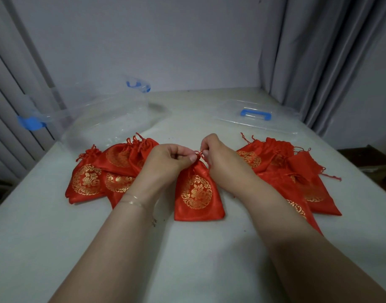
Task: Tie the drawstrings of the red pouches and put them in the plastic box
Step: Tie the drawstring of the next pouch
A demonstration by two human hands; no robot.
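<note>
Pouch in hand (pixel 197 193): lies flat on the table (pixel 56 248), emblem up, mouth pointing away from the person, between the two forearms and directly below both hands; its neck is gathered, and the drawstring (pixel 199 153) rises from the neck into the fingers. Judged: the flat lie lets the table carry the pouch's weight so that both hands are free for the cord alone.

Left hand (pixel 166 159): thumb and fingers pinched at the gathered neck, touching the cloth; judged to be steadying the neck while the knot is made. Right hand (pixel 218 154): fingers curled, pinching the cord just right of the neck; the two hands are nearly touching, with only the cord between them. Whether a knot is already formed cannot be told; the cord is too fine to read.

Left pile (pixel 96 171): several pouches overlapping, necks gathered, nearest the box (pixel 104 119); judged to be tied and awaiting loading. Right pile (pixel 297 169): pouches overlapping with cords trailing loose; judged untied stock.

Box: clear, blue clips, far left, well apart from the hands; no pouch visible inside. Lid (pixel 256 118): off, lying flat at far right, blue handle up; judged set aside to keep the box open for loading.
</note>
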